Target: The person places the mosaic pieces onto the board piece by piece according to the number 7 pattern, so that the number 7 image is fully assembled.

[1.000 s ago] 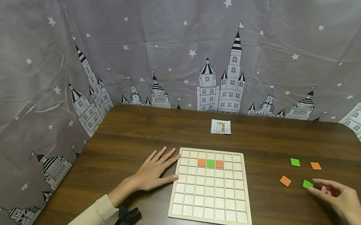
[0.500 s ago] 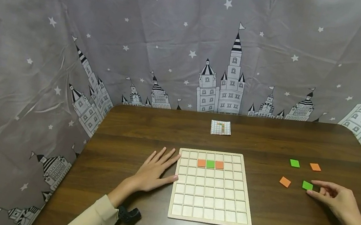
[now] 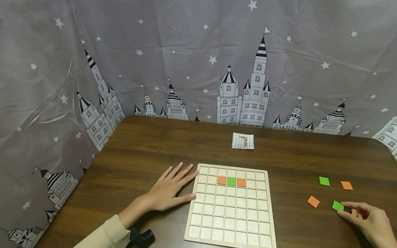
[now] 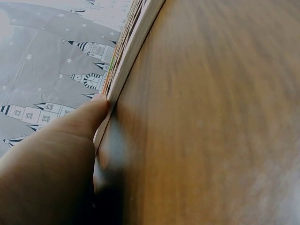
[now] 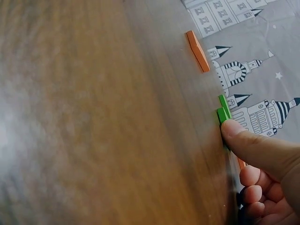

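Note:
A pale wooden grid board [image 3: 233, 225] lies on the table, with an orange tile [image 3: 221, 180], a green tile [image 3: 231, 181] and a second orange tile [image 3: 241, 183] side by side in its second row. My left hand [image 3: 169, 192] lies flat with fingers spread, its fingertips and thumb touching the board's left edge. To the right, the thumb and index finger of my right hand [image 3: 370, 220] pinch the edge of a loose green tile [image 3: 337, 205]. In the right wrist view, the thumb [image 5: 234, 129] covers part of that green tile [image 5: 222, 117]; the other fingers are curled.
Near the right hand lie an orange tile [image 3: 313, 201], another green tile [image 3: 323, 181] and a further orange tile [image 3: 346, 185]. A small printed grid card [image 3: 243, 141] lies behind the board. A grey castle-print curtain [image 3: 180, 43] hangs beyond the brown table [image 3: 156, 143].
The right index finger has come down closer to the thumb at the green tile, which lies in about the same place. The left hand and board have not moved.

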